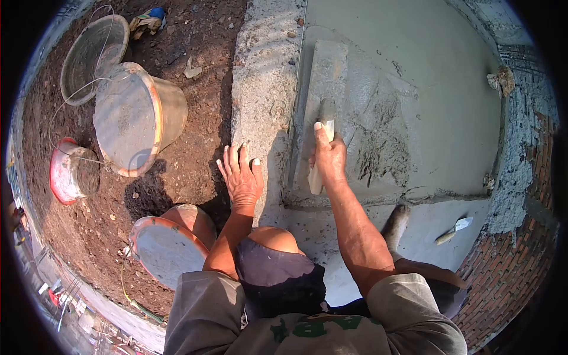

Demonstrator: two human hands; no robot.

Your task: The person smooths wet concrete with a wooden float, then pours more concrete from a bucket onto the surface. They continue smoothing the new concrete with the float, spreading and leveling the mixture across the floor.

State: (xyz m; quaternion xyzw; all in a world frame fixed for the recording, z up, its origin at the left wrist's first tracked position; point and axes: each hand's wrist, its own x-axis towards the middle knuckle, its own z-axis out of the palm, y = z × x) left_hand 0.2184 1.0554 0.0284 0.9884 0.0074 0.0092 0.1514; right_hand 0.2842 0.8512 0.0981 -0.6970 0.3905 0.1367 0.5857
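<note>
My right hand is closed around the handle of a long rectangular plastering float. The float lies flat on wet grey cement, against its left edge. Just right of the float the cement is rough and lumpy; farther right it looks smooth. My left hand rests with fingers spread on the rough concrete ledge to the left of the cement, holding nothing.
On the soil at left stand a large bucket of grey mix, a tilted basin, a small red-rimmed bucket and another filled bucket. A small trowel lies at right, near a brick wall.
</note>
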